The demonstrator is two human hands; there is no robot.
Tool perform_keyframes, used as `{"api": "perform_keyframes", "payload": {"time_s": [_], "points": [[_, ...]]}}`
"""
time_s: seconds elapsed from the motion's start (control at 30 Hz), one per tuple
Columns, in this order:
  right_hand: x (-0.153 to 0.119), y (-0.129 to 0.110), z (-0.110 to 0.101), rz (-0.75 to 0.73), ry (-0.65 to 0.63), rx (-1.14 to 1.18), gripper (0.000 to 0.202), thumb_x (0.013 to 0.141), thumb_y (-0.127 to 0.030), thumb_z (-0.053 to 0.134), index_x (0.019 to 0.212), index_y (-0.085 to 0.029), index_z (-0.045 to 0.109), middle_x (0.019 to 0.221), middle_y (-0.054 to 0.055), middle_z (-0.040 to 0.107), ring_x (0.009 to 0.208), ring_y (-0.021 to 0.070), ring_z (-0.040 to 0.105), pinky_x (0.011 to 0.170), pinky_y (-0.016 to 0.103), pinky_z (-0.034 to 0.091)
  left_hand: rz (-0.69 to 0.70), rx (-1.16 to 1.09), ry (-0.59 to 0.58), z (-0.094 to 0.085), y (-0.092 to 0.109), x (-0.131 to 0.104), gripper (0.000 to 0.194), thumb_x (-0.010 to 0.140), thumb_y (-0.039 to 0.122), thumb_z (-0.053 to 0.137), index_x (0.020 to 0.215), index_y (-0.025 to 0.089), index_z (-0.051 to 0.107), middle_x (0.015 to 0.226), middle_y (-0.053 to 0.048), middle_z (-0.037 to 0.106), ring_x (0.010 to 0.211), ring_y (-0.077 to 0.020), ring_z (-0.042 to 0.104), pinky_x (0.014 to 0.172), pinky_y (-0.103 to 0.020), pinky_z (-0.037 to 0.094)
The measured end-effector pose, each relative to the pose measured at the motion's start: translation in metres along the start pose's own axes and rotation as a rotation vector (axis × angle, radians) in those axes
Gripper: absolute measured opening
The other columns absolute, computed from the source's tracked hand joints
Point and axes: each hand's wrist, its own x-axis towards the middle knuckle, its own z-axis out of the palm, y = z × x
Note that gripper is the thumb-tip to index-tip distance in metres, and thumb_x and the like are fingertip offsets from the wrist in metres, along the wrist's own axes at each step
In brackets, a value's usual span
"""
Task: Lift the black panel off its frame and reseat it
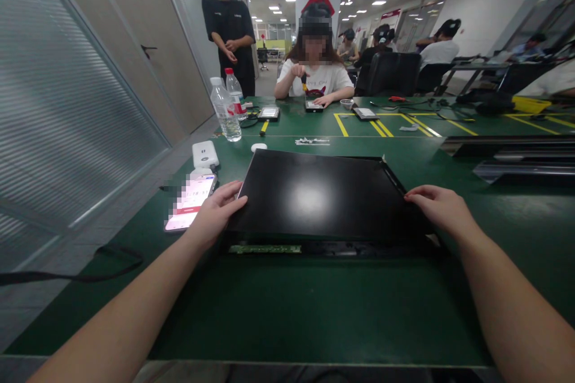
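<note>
A black LCD panel lies at a slant over a dark frame on the green table. My left hand grips the panel's left edge, thumb on top and fingers partly hidden beneath. At the opposite side, my right hand pinches the right edge between thumb and fingers. Along the near side a narrow green circuit board shows in the frame. The panel's glossy face points up and reflects a bright round patch of light. What lies under the panel is hidden.
Left of the panel are a lit phone, a white power bank and water bottles. Dark strips lie at the right. Across the green table sits a person with small drives; another person stands behind.
</note>
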Motion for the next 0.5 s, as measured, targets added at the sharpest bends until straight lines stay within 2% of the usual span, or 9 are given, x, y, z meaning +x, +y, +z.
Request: {"api": "perform_keyframes", "payload": {"time_s": [0.13,0.33,0.5], "points": [[0.003,0.006,0.001,-0.003,-0.003,0.065,0.021,0.071,-0.046,0.069,0.074,-0.029,0.081,0.083,0.007,0.081,0.081,0.0296,0.071,0.071,0.040,0.052,0.049,0.106,0.034,-0.002,-0.005,0.003,0.062,0.064,0.049,0.093,0.119,0.021,0.087,0.170,-0.016,0.058,0.161,-0.0444,0.048,0.134,-0.056,0.037],[0.004,0.008,0.001,0.037,-0.019,0.094,0.022,0.070,-0.046,0.071,0.077,-0.029,0.082,0.083,0.007,0.081,0.080,0.0290,0.071,0.074,0.042,0.054,0.029,0.165,-0.001,-0.004,-0.006,0.005,0.060,0.063,0.049,0.092,0.116,0.020,0.086,0.170,-0.017,0.056,0.159,-0.0469,0.049,0.134,-0.059,0.036],[0.008,0.015,0.002,0.007,-0.018,0.096,0.022,0.071,-0.047,0.071,0.078,-0.030,0.082,0.081,0.006,0.081,0.078,0.0285,0.070,0.074,0.043,0.054,0.023,0.206,-0.043,-0.006,-0.009,0.006,0.066,0.067,0.051,0.089,0.124,0.018,0.085,0.173,-0.018,0.050,0.159,-0.0447,0.050,0.134,-0.057,0.037]]}}
